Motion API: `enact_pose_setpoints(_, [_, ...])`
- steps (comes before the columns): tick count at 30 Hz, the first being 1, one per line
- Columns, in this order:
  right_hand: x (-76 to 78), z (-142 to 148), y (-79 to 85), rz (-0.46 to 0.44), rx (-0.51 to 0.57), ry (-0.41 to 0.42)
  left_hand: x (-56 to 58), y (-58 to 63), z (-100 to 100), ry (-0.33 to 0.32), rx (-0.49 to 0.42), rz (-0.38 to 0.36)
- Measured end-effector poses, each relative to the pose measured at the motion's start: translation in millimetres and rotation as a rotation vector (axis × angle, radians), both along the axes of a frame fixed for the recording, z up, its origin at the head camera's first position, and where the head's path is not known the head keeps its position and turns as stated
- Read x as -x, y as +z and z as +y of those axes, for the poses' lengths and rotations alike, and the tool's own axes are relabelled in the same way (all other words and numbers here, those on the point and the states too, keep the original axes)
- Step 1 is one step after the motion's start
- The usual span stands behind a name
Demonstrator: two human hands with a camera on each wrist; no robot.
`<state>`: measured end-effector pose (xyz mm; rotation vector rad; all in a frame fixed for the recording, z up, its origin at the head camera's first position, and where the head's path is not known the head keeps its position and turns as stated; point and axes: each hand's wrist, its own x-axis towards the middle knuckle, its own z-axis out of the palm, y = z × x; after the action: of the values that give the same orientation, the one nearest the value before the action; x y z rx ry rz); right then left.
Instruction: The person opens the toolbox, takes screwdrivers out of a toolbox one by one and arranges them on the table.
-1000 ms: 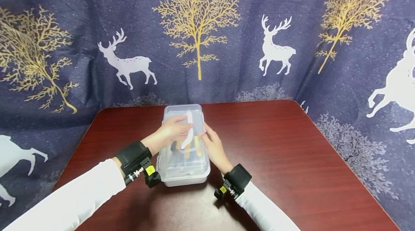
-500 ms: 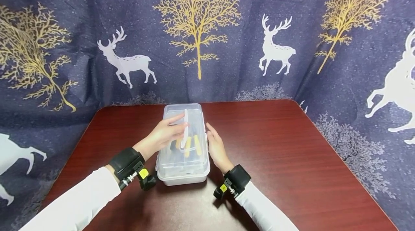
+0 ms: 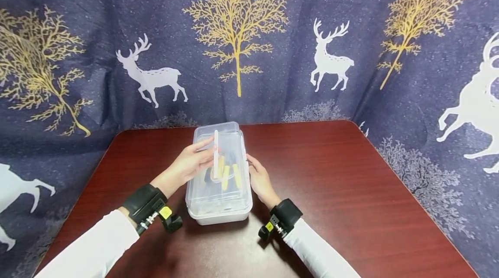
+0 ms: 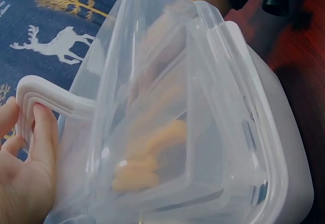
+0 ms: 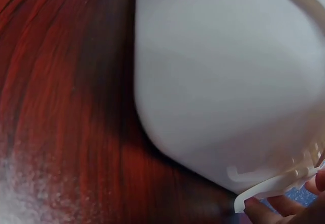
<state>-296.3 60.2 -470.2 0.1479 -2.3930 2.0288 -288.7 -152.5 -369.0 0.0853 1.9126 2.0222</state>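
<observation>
While a dark blue curtain (image 3: 296, 70) printed with white deer and gold trees hangs behind everything, the work sits on a reddish-brown table (image 3: 312, 161), where a white-based box (image 3: 222, 218) stands left of the middle. Its clear lid (image 3: 210, 195) lies over it, a little askew to the left, and I'd judge the step in hand is working that lid off or onto the base; which of the two, I can't tell, nor whether it is wholly free of the rim.

At the lid's top, the left hand (image 3: 191, 163) has its fingers closed round the raised white handle (image 4: 56, 94), a firm-looking hold with no slack. The right hand (image 3: 261, 180) is at the box's right side, fingers loosely bent; I can't tell whether they pinch anything or merely touch. As I see it, the next move calls for the left hand to guide the lid evenly while the right steadies the base, or the box may shift.

The right wrist view gives what the head view hides: a white latch (image 5: 277, 186) sticking out from the side wall, with fingertips right against it. The left wrist view alone shows fingers on both sides of the handle. From the head view, yellow stick-like pieces (image 3: 225, 177) show separately through the plastic; the left wrist view blurs them into an orange-yellow cluster.
</observation>
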Motion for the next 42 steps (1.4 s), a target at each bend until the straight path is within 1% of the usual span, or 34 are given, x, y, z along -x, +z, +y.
enact_pose_setpoints(3, [-1.4, 0, -0.2, -0.004, -0.003, 0.007, -0.6, -1.5, -6, -0.004, -0.034, 0.001])
enact_pose_setpoints(8, [-2.9, 0, -1.4, -0.001, -0.039, 0.013, -2.0, -3.4, -19, 0.017, -0.100, 0.006])
enact_pose_setpoints(14, [-3.6, 1, -3.0, 0.023, -0.076, 0.011, -3.1, -2.1, -31, 0.013, -0.262, -0.008])
enact_pose_setpoints(17, [-4.2, 0, -2.4, 0.036, -0.084, 0.013, -3.9, -0.8, -35, 0.027, -0.311, -0.027])
enact_pose_setpoints(21, [-4.3, 0, -1.7, 0.042, -0.073, 0.018, -5.8, -0.9, -39, 0.035, -0.364, -0.032])
enact_pose_setpoints(24, [-4.4, -1, -1.6, 0.042, -0.067, 0.017, -6.5, -3.5, -42, 0.033, -0.448, -0.028])
enact_pose_setpoints(27, [-4.2, -1, -1.9, 0.053, -0.079, 0.017, -5.9, -8.7, -47, -0.016, -0.574, 0.001])
enact_pose_setpoints(29, [-4.5, -1, -1.6, 0.053, -0.081, 0.022, -5.1, -12.9, -52, -0.081, -0.683, 0.022])
enact_pose_setpoints(31, [-4.5, -1, -1.5, 0.067, -0.092, 0.026, -4.5, -17.6, -59, -0.162, -0.797, 0.037])
enact_pose_setpoints(32, [-4.7, -1, -1.3, 0.067, -0.094, 0.026, -4.5, -19.8, -62, -0.194, -0.864, 0.028])
enact_pose_setpoints(34, [-5.0, -1, -1.0, 0.064, -0.099, 0.021, -5.2, -24.4, -69, -0.247, -0.968, 0.005])
enact_pose_setpoints(36, [-5.7, -1, -0.8, 0.068, -0.111, 0.013, -6.9, -28.7, -75, -0.275, -1.053, -0.024])
enact_pose_setpoints(38, [-6.5, -1, -0.5, 0.064, -0.114, 0.009, -9.2, -32.5, -81, -0.279, -1.133, -0.058])
enact_pose_setpoints(42, [-7.9, -2, 0.2, 0.064, -0.113, 0.008, -12.0, -38.2, -91, -0.285, -1.218, -0.072])
